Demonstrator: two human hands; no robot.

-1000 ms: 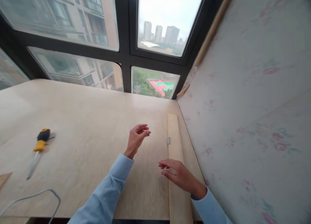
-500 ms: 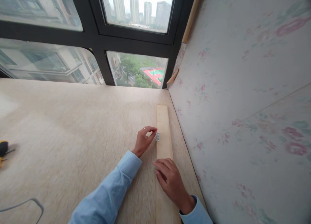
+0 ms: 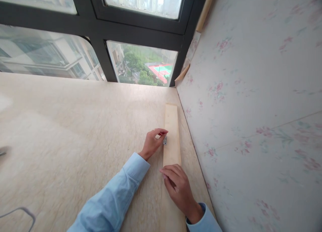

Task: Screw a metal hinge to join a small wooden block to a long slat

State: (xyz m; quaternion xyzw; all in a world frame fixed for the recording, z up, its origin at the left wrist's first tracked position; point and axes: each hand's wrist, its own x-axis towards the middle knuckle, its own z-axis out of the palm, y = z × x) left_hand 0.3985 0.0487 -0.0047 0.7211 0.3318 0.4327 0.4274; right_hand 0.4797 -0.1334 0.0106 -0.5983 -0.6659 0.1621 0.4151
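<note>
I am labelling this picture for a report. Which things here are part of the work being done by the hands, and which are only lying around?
In the work:
- wooden strip, flat on the table
- small metal hinge at its left edge
- left hand, fingertips at the hinge
- right hand, pressing on the strip

Lying about:
- grey cable loop, near left corner
- table

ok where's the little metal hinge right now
In the head view the hinge sits on the left edge of the wooden strip near the wall, at the left hand's fingertips, beyond the right hand.
</note>
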